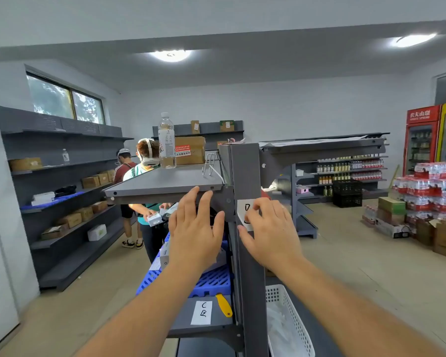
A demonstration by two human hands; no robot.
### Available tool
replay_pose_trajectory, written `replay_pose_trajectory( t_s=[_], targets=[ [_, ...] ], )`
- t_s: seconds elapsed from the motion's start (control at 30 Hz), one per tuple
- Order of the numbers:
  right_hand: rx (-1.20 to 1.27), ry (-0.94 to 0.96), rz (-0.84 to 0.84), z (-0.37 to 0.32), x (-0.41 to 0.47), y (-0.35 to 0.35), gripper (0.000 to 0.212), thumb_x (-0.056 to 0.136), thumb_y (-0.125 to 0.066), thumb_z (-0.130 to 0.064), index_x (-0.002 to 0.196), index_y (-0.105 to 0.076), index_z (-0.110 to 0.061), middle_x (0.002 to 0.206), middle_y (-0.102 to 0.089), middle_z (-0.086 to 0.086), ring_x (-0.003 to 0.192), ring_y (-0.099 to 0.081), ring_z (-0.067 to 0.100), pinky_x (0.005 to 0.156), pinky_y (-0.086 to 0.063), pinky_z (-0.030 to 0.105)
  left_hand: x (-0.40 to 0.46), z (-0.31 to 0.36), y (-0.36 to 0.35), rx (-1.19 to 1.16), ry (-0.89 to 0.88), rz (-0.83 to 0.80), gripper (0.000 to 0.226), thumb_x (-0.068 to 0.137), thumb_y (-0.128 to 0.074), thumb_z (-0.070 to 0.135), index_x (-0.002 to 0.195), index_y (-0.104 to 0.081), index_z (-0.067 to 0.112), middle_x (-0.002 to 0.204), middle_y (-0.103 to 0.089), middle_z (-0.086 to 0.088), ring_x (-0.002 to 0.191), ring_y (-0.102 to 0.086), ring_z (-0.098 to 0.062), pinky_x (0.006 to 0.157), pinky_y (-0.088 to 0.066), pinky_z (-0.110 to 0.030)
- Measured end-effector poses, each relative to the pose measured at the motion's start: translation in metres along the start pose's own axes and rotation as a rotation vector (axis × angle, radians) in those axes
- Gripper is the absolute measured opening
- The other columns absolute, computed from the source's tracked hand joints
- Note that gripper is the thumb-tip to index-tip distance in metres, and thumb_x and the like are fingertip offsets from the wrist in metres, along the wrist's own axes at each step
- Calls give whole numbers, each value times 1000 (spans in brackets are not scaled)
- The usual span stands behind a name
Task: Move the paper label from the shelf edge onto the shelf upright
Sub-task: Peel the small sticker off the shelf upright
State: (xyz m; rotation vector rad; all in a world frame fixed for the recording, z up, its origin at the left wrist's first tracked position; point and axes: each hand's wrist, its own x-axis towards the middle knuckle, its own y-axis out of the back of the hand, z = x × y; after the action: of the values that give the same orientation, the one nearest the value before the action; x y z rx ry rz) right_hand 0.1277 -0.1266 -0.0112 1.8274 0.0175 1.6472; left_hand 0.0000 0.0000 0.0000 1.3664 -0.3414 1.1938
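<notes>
A white paper label point(245, 207) with a handwritten "D" lies against the grey shelf upright point(245, 173), just below the top shelf. My right hand point(269, 231) presses on it, fingertips covering its lower right part. My left hand point(195, 228) hovers with fingers spread just left of the upright, fingertips at the front edge of the grey top shelf point(162, 188), holding nothing. Whether the label sticks by itself cannot be told.
A water bottle point(167, 143) and a cardboard box point(191, 150) stand on the top shelf. Below are a blue crate point(211, 282), a second label marked "C" point(202, 312), a yellow knife point(224, 304) and a white basket point(287, 318). Two people point(144, 191) stand at the left behind the shelf.
</notes>
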Motion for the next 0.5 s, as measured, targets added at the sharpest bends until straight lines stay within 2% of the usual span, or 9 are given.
replay_pose_trajectory(
  t_s=[0.1,0.27,0.5],
  targets=[
    [9,2,-9,0,1,-2,14,90,-71,-29,92,-72,-15,106,-59,3,91,-57,23,79,-53,40,0,-1,3,17,-2,-11,56,99,-32,53,149,-42,30,162,-26,1,150,-20,-22,119,-17,-48],
    [13,4,8,1,-1,-4,10,92,-70,-24,91,-72,-14,103,-60,2,90,-56,21,77,-53,38,-1,-5,3,29,-23,-34,50,101,-35,50,146,-43,30,161,-26,1,148,-18,-21,118,-20,-47],
    [45,-17,-19,4,1,3,12,94,-67,-24,95,-73,-13,105,-61,1,90,-56,21,77,-52,38,-2,3,7,46,-96,-29,47,99,-37,48,138,-51,28,145,-46,2,137,-37,-22,112,-29,-43]
  ],
)
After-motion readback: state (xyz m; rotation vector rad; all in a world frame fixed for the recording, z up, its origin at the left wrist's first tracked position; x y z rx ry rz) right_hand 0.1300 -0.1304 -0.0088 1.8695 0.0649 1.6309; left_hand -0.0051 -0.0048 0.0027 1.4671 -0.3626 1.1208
